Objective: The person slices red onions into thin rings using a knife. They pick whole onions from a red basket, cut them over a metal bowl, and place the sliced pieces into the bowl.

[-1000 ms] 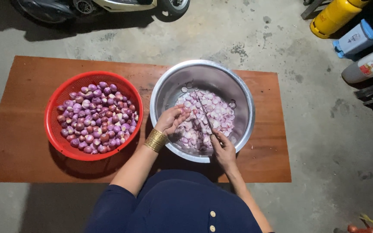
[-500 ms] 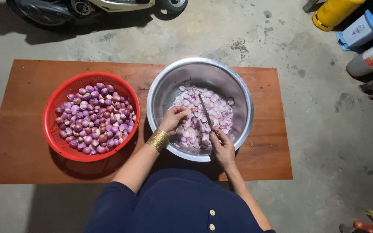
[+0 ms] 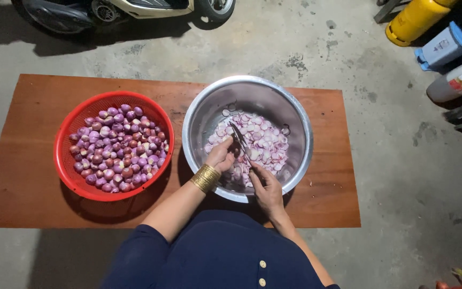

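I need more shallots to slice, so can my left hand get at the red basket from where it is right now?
Probably yes. The left hand is over the steel bowl, and the red basket of shallots sits right beside it on that side, open-topped, with nothing between. The hand does look busy with a shallot though.

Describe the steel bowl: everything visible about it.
The bowl is round, wide, shiny metal with a rolled rim, upright on the wooden board, right of the red basket, apart from it or barely touching. It holds a heap of pale pink-white sliced shallots. Both hands work inside it: the left hand pinches a piece, the right hand holds a knife over the slices.
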